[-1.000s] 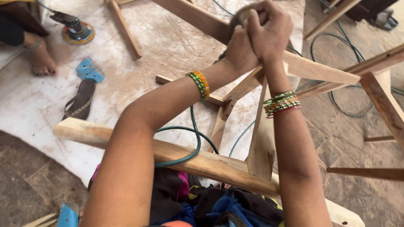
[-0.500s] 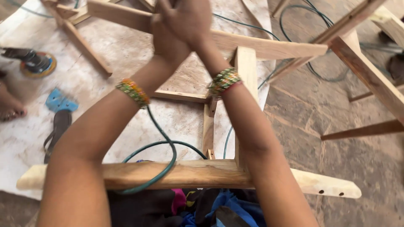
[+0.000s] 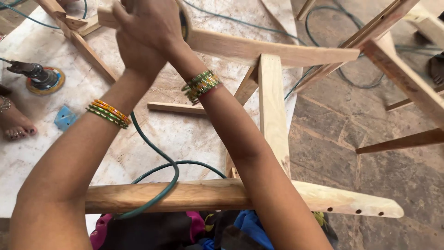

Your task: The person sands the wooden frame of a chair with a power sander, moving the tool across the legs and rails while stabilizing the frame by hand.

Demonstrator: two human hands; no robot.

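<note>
Head view: both hands (image 3: 150, 34), fingers clamped together, press a sander (image 3: 185, 24) onto the wooden rail (image 3: 277, 51)

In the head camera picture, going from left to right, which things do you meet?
Bare foot → round sander → blue piece → green cable → upright wooden slat → wooden frame leg at the right.

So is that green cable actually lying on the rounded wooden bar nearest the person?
Touching. The head view shows the green cable draped over the rounded wooden bar, crossing its top face with no gap.

tool (image 3: 185, 24) mostly hidden by hands (image 3: 148, 32)
</note>
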